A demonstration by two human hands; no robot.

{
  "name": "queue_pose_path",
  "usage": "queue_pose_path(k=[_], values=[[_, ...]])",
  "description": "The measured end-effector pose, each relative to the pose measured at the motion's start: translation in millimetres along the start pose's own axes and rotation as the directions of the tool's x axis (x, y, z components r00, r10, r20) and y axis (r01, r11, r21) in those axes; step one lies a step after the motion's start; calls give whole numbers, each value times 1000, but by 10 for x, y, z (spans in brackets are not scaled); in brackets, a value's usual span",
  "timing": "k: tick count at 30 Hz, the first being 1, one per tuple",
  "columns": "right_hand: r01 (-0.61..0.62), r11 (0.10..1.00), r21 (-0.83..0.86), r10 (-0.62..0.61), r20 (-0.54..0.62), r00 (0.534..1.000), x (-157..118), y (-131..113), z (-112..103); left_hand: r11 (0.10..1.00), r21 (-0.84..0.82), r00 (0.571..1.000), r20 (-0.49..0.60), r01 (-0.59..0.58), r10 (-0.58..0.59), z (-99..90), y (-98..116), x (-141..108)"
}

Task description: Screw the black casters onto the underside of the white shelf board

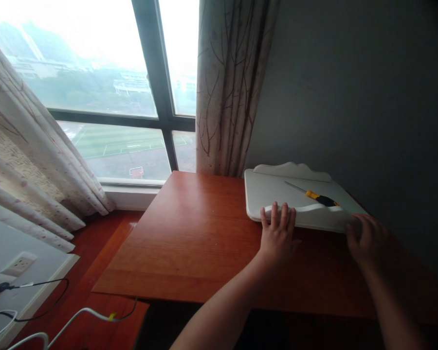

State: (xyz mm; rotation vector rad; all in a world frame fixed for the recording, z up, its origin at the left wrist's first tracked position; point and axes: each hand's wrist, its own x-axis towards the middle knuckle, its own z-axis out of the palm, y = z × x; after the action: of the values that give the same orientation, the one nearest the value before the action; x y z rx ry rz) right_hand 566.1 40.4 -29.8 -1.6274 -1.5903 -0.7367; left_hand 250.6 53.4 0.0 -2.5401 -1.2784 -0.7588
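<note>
While both hands rest at its near edge, the white board [277,192] lies flat on the far right part of the red-brown table [190,243], close to the grey wall [350,87]. It is a pale, smooth panel with rounded corners; a scalloped rail runs along its far edge and another along its near edge, both the same white. A screwdriver [314,194] with a yellow and black handle and a thin metal shaft lies slantwise on the board's flat face, the tip pointing away to the left.

The left hand [277,233] has its fingers spread apart and laid over the near rail, palm down, not closed round anything. The right hand [368,238] sits at the board's near right corner, touching it; its fingers curl out of sight, so I cannot tell whether it grips the corner or only presses against it. That corner is dim and partly covered by the hand. Both forearms run off the bottom of the view.
</note>
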Motion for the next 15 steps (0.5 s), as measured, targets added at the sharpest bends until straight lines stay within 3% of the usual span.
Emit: queue_pose_path(k=[9,15], values=[[17,1000,-20,-17,-28,999,-32,-73,12,1000,-3,1000,4,-2,2,-49,-10,8],[-20,999,-48,18,-49,999,-55,-218,-46,997,-62,999,31,-41,43,-317,-190,-91]])
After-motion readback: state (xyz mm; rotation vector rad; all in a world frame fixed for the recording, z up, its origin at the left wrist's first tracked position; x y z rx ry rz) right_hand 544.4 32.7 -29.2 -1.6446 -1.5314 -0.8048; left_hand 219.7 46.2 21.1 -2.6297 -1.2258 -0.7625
